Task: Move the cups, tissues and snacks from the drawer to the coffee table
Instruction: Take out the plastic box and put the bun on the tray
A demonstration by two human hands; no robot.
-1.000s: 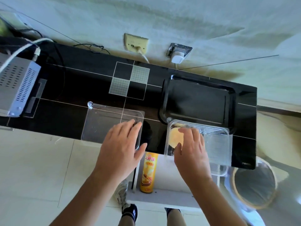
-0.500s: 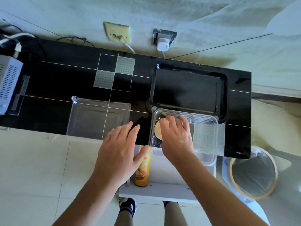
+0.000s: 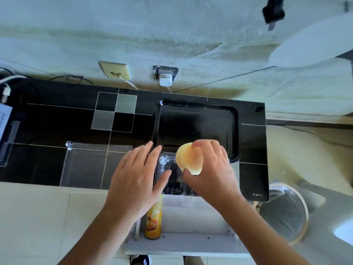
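1. The black glass coffee table (image 3: pixel 57 119) fills the middle of the view. It carries one black tray (image 3: pixel 196 123) at its right end and two clear plastic containers: an empty one (image 3: pixel 89 165) at the front edge on the left, and a second (image 3: pixel 168 173) at the front edge beneath both hands.
2. Below the table edge, one white drawer (image 3: pixel 191 243) stands pulled open. One tall yellow snack can (image 3: pixel 153 220) lies along its left side; no tissues show in it.
3. The left hand (image 3: pixel 135 184) is flat and loose, fingers straight, gripping nothing. It hovers over the gap between the two containers, thumb at the second one's left rim; I cannot tell if it touches.
4. The right hand (image 3: pixel 212 171) grasps one pale yellow cup (image 3: pixel 188 158), fingers curled round its body, its round end turned left. The cup hangs above the second container, just in front of the tray.
5. To do this step well, I would carry the cup clear of the container's walls and set it upright on the tray or bare glass, letting go only once it sits flat. A light cup probably tips easily.
6. The free left hand could steady the container.
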